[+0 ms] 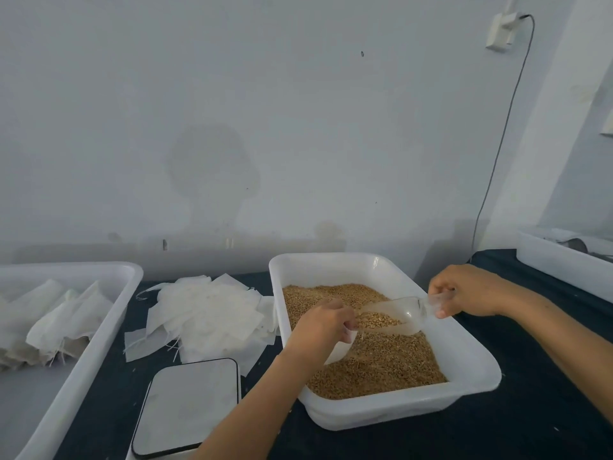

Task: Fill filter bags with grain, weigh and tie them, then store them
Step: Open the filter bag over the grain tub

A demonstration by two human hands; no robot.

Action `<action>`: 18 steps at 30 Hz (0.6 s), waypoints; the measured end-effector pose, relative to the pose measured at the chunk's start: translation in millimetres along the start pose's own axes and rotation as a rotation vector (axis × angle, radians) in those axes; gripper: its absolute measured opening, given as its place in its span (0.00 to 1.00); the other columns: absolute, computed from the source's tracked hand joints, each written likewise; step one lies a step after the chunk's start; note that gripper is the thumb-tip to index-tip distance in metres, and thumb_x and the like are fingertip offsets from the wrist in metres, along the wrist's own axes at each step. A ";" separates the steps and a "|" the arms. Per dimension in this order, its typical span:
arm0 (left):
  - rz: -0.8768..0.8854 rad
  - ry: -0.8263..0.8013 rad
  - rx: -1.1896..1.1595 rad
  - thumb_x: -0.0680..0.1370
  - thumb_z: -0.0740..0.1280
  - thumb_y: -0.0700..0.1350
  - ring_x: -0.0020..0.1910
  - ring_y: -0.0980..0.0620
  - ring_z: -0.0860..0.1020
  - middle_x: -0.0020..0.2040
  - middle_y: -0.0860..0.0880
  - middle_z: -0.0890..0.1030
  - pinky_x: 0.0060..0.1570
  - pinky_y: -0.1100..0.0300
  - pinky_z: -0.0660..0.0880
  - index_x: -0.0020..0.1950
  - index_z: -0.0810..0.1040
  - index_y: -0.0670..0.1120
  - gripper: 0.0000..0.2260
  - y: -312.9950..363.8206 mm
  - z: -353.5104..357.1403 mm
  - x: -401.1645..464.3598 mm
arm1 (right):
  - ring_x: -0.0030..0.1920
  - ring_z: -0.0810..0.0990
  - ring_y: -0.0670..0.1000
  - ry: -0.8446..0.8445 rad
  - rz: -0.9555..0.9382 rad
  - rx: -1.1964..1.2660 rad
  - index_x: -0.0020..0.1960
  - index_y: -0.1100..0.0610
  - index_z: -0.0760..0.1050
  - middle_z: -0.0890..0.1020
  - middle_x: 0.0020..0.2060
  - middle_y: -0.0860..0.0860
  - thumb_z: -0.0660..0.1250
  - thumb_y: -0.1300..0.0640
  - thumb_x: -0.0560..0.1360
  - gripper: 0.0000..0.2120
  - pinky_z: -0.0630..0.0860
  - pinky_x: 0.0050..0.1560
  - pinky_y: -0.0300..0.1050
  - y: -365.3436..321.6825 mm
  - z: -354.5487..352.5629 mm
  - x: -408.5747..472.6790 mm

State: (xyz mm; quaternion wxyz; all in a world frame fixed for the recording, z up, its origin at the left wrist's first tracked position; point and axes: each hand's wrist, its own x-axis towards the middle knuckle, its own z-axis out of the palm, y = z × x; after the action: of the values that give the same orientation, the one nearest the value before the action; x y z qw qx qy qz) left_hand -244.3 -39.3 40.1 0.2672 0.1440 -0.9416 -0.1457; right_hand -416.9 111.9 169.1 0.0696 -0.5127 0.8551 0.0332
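Grain (371,363) lay in the white tub (477,370) at about four o'clock of the table, and the pour called for a slow tilt with the scoop's lip kept right over the bag mouth — judged, not seen. The right hand (471,290) pinched the clear scoop (394,315) by its handle, wrist cocked inward, while the left hand (321,327) gripped the filter bag (341,346) open above the grain — spare bags (212,313) sat at nine o'clock of the tub.

Golden-brown grain (381,360) in a white tub (471,366), clear scoop (398,313), dark tabletop (497,433).
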 end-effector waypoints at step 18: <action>-0.016 -0.026 -0.045 0.76 0.67 0.41 0.52 0.50 0.72 0.51 0.45 0.79 0.46 0.65 0.62 0.49 0.80 0.39 0.06 -2.4 2.0 1.0 | 0.45 0.77 0.49 0.139 -0.004 -0.364 0.42 0.50 0.73 0.76 0.40 0.46 0.70 0.55 0.72 0.06 0.61 0.31 0.38 -32.9 -15.6 10.8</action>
State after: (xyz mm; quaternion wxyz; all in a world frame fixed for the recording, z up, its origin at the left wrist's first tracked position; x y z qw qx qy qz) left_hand -245.8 -41.4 38.0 0.2569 0.1435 -0.9403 -0.1711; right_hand -394.3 85.0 183.3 -0.0832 -0.5194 0.8369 0.1516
